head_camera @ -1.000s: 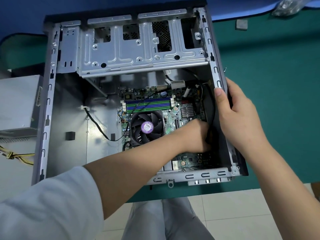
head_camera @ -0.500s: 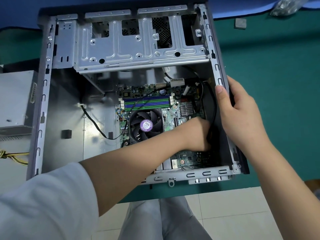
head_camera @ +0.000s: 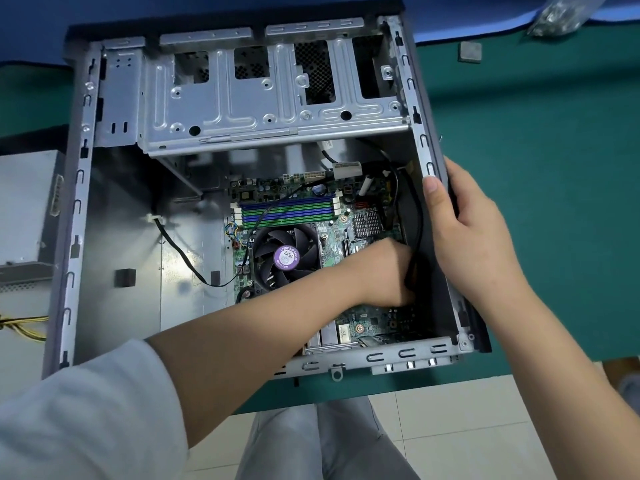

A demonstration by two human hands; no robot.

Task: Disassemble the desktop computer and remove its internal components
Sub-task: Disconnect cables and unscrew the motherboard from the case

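Partly stripped desktop: shell open, board and cooler not yet out.

The computer case [head_camera: 86, 209] lies on its side on the green desk [head_camera: 540, 188], side panel off, drive cage [head_camera: 263, 98] bare, and a grey power supply [head_camera: 24, 209] sits outside by its left wall. Judging by this, the early removals are done. The motherboard [head_camera: 360, 320], CPU fan [head_camera: 285, 258] and memory sticks [head_camera: 287, 213] remain fitted. The right hand [head_camera: 467, 237] grips the case's right wall, thumb hooked inside; the left hand [head_camera: 384, 271] reaches low by a black cable [head_camera: 417, 216], its fingers hidden, so its grasp cannot be told.
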